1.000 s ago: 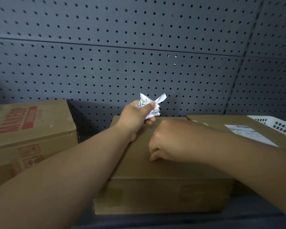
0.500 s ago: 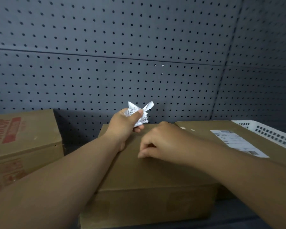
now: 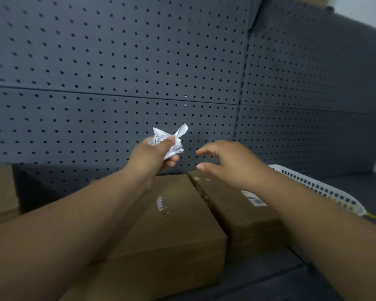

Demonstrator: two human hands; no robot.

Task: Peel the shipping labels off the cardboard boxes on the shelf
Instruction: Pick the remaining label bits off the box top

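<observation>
My left hand is raised above the shelf and is closed around a crumpled white label. The middle cardboard box lies below it, with white paper scraps stuck to its top. My right hand hovers with fingers spread over the far end of the right cardboard box. A white shipping label is on that box, partly hidden by my right forearm.
A third cardboard box sits at the left edge. A white slotted plastic basket stands right of the boxes. Grey pegboard forms the back wall. The dark shelf surface shows at the front right.
My right hand has lifted off the middle box and opened, moving right over the right box. My left hand rose with the crumpled label. The view turned right.
</observation>
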